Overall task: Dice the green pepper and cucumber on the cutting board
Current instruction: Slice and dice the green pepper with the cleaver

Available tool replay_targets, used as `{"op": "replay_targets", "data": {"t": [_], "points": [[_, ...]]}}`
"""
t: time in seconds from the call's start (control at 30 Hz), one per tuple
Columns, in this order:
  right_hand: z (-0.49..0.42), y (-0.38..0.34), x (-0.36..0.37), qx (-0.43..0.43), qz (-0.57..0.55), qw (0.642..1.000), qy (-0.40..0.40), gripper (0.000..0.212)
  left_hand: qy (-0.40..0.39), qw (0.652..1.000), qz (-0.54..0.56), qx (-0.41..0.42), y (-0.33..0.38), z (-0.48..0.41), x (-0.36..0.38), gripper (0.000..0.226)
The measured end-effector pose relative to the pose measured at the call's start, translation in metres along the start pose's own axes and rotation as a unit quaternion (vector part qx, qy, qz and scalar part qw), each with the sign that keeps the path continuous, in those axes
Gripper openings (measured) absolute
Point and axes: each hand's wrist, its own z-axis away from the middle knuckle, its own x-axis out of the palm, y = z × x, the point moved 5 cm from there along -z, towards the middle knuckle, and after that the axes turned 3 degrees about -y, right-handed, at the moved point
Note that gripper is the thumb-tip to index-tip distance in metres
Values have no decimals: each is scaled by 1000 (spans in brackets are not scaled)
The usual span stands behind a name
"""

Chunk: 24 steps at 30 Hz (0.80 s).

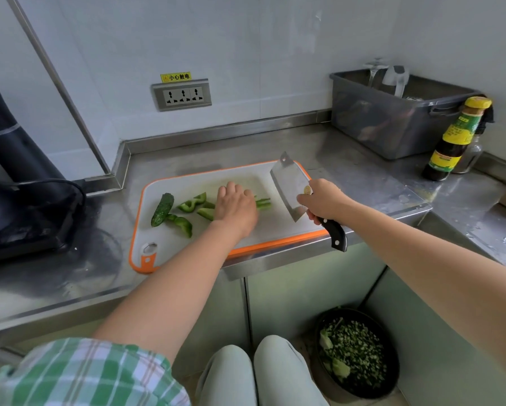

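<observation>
Low right, a bowl (358, 351) of chopped greens is kept by the knees, likely for scraps. Mid-frame, pepper strips (263, 203) are pinned under the left hand (235, 206), fingers close together, to stop sliding. The cleaver (291, 186) is gripped at its handle by the right hand (322, 202), blade lifted. The cucumber (161, 208) is parked left on the cutting board (187, 183).

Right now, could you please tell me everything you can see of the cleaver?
The cleaver has a broad, shiny steel blade with a clipped far corner, a gold emblem near its heel, and a black handle with rivets. The right hand grips the handle, holding it tilted over the right end of the cutting board, handle toward the person.
</observation>
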Motion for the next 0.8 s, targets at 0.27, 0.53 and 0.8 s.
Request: {"op": "replay_targets", "data": {"t": [0.27, 0.53, 0.8], "points": [[-3, -6, 18, -13, 22, 999, -26, 11, 49, 997, 58, 20, -8, 10, 3, 48], [-5, -22, 9, -34, 90, 995, -1, 13, 108, 986, 126, 32, -15, 15, 4, 32], [-1, -28, 14, -28, 176, 984, 18, 5, 144, 977, 151, 36, -15, 22, 5, 28]]}}
